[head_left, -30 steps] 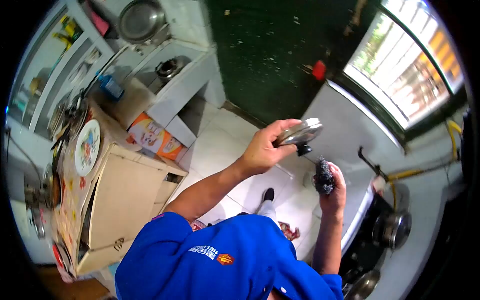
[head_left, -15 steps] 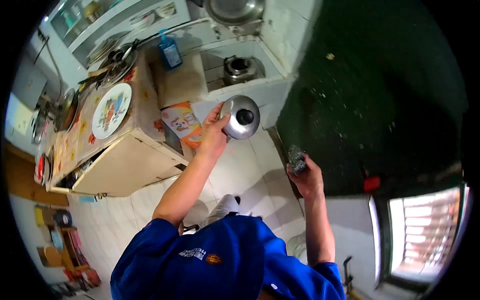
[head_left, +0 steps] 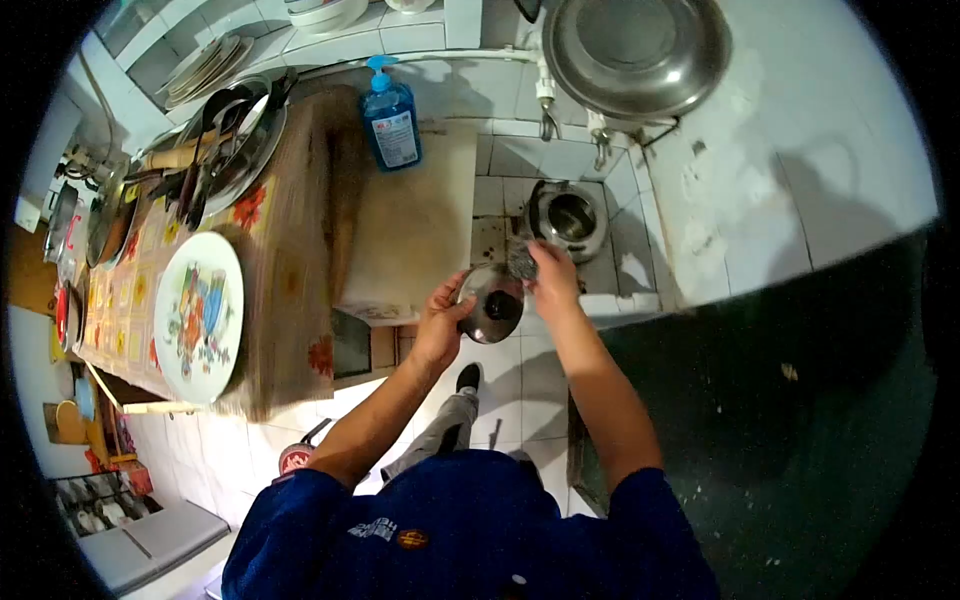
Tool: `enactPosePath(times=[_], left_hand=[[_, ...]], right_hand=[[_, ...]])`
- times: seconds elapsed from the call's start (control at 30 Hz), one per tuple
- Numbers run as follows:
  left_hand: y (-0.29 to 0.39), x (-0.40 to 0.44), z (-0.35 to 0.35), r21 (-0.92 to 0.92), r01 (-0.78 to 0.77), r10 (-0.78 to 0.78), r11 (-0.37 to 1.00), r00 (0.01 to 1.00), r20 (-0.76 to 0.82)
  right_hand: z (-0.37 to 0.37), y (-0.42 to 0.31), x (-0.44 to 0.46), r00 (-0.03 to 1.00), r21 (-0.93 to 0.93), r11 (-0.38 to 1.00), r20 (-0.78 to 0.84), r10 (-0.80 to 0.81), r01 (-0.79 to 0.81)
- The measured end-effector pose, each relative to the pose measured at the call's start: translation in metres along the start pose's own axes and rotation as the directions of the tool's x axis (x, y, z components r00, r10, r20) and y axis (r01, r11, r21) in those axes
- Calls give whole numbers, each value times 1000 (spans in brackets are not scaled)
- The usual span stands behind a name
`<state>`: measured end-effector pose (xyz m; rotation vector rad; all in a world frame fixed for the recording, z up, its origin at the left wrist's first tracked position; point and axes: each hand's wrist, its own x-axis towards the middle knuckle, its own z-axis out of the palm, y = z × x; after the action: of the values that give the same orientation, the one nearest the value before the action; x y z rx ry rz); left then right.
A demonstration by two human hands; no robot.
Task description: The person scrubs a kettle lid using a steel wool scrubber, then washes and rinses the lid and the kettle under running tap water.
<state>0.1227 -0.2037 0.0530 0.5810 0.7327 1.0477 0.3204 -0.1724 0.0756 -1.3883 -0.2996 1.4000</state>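
My left hand [head_left: 442, 322] grips the edge of a round metal lid [head_left: 488, 322] with a black knob facing up. In my right hand [head_left: 551, 279] is a dark grey steel wool scrubber [head_left: 521, 258], close against the lid's upper right rim; whether it touches I cannot tell. Just beyond both hands lies the tiled sink [head_left: 487, 215], where a metal pot [head_left: 567, 222] stands uncovered below two taps [head_left: 549, 122].
A blue pump bottle [head_left: 394, 122] stands on the counter slab [head_left: 420, 215] left of the sink. A patterned plate [head_left: 199, 318] rests on the cloth-covered cabinet [head_left: 285, 290], with stacked pans and utensils behind. A large metal basin [head_left: 637, 50] hangs above the taps. A dark green surface [head_left: 760, 400] is at right.
My body has moved forward to the sink. The lid and the scrubber, apart before, are now brought together in front of me, and the view has turned toward the taps.
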Motion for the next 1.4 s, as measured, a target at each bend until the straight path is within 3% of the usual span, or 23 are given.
enactPosePath(times=[0.1,0.17,0.2,0.27,0.33,0.47,0.53,0.6,0.63,0.67,0.7,0.77,0.8,0.83,0.87,0.9,0.97,1.13,1.2,1.23,1.27,1.33,1.4], left_hand=[[31,49,-7,5,4,-4,1000,999,-37],[28,60,-7,-9,-36,34,999,994,-100],[27,65,-10,7,-43,43,999,986,-164],[19,77,-18,55,-56,68,997,965,-254],[20,86,-15,38,-24,33,999,957,-287],[13,109,-6,8,-22,23,1000,950,-311],[12,121,11,4,-25,25,1000,940,-339],[2,134,17,22,-7,15,1000,932,-361],[-2,143,20,45,0,17,999,929,-369],[-3,151,26,62,20,6,998,921,-389],[-5,163,24,70,14,16,997,914,-405],[-10,182,22,116,41,15,992,893,-449],[-13,188,20,119,46,14,992,886,-463],[-9,194,27,100,32,17,994,891,-453],[-6,195,33,80,21,17,997,897,-442],[-7,197,37,83,23,16,996,893,-450],[-8,202,41,84,-14,50,996,891,-452],[-13,195,46,68,-10,40,998,885,-464],[-15,185,46,5,9,-6,1000,892,-452],[-14,182,44,-14,1,-6,1000,907,-422],[-14,179,42,-31,-13,0,999,921,-390],[-13,173,40,-12,-21,14,1000,924,-383],[-8,170,41,16,-20,25,1000,931,-363]], right_hand=[[100,-22,92,982,5,1000,188,-23,23],[140,-25,115,983,-100,992,170,-64,81],[151,-24,128,976,-159,986,218,-7,42],[161,-11,157,968,-220,975,244,60,-5],[155,15,191,889,-492,838,458,18,236],[113,-3,189,793,-377,857,607,-58,352],[66,-31,171,846,-437,844,531,-36,311],[2,-28,178,887,-510,752,409,-216,419],[-27,-28,183,896,-704,556,320,-307,442],[-55,-18,191,895,-779,471,254,-367,414],[-78,-12,204,943,-796,517,206,-260,316],[-90,-10,209,865,-918,88,328,-380,387],[-92,-9,218,869,-916,94,333,-366,391],[-78,-24,221,952,-949,79,299,-67,304],[-70,-30,222,945,-974,34,224,239,222],[-68,-20,224,942,-974,37,227,248,225],[-63,-1,229,973,-969,102,229,39,224],[-82,-21,229,962,-964,94,257,88,249],[-91,-49,226,985,-989,81,135,104,127],[-100,-56,229,986,-964,217,163,20,155],[-101,-60,232,992,-959,252,124,-38,130],[-95,-62,251,1000,-954,300,10,25,2],[-66,-59,244,998,-973,224,60,-2,59]])
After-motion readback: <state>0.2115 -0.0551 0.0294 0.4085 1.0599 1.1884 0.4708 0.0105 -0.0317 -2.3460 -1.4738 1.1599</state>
